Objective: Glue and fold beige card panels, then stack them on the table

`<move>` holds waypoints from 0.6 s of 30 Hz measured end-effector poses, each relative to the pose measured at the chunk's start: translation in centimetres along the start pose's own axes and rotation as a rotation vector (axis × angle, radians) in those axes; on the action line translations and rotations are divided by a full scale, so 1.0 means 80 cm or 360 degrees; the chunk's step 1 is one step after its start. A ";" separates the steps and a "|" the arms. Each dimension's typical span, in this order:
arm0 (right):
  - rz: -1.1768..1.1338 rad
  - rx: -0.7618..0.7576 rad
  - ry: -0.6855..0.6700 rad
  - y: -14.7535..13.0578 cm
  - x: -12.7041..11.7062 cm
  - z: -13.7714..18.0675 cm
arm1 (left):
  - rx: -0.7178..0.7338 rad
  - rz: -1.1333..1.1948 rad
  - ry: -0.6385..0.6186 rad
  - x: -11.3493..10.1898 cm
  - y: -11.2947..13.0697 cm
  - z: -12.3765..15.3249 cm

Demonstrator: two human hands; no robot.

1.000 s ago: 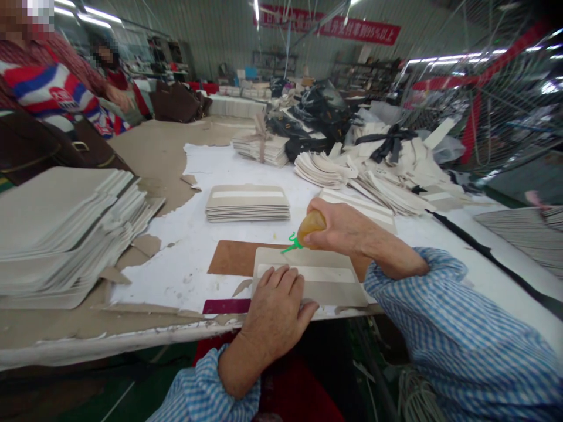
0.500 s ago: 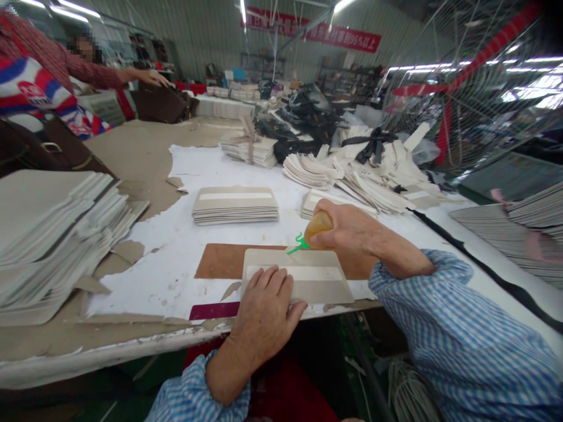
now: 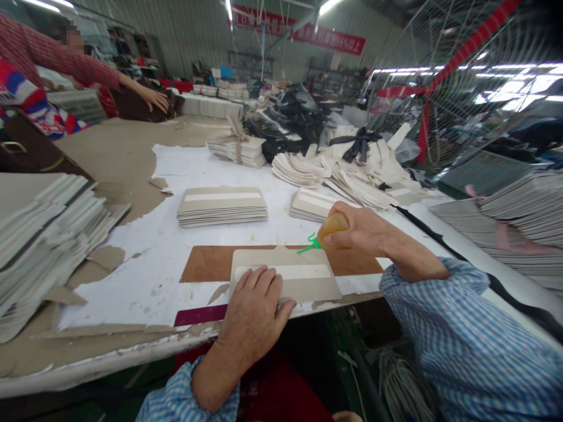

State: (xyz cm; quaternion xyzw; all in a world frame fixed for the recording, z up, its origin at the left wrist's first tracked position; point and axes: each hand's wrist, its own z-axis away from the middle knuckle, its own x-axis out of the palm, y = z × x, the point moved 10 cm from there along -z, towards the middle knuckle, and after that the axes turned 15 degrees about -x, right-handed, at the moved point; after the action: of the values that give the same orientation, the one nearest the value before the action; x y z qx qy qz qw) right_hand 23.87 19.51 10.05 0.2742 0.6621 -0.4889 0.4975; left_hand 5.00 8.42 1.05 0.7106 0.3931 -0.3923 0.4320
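A beige card piece (image 3: 303, 281) with a white strip lies on a brown board (image 3: 206, 264) at the table's near edge. My left hand (image 3: 253, 313) lies flat on the piece's left end, fingers stretched out and pressing it down. My right hand (image 3: 360, 231) is wrapped round a small amber squeeze bottle (image 3: 333, 224). Its green nozzle (image 3: 310, 244) touches the piece's top edge.
A stack of like pieces (image 3: 222, 205) sits behind the board, another stack (image 3: 312, 204) to its right. Tall piles of grey sheets (image 3: 39, 234) fill the left. Loose pieces and black straps (image 3: 352, 158) crowd the back right. A person's arm (image 3: 132, 88) reaches in at far left.
My right hand has slid the bottle's nozzle rightward along the piece's top edge. My left hand keeps its place. The view has turned right, and the other person's arm reaches further over the table.
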 end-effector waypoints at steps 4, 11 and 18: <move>-0.0033 0.0045 0.0032 0.022 -0.003 0.011 | 0.0001 0.0004 0.0006 -0.001 -0.001 0.000; -0.0177 0.0167 0.0137 0.063 -0.008 0.035 | 0.0023 -0.0030 0.0033 -0.003 0.001 0.000; -0.0299 0.0267 0.0265 0.109 -0.007 0.059 | 0.0041 -0.0037 0.0044 -0.003 0.001 0.001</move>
State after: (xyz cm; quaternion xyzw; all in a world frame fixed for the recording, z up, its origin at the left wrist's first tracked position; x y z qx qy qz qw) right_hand 33.34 18.51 7.21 0.2911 0.6806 -0.5625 0.3682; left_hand 4.98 8.23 1.28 0.7168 0.4022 -0.3924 0.4128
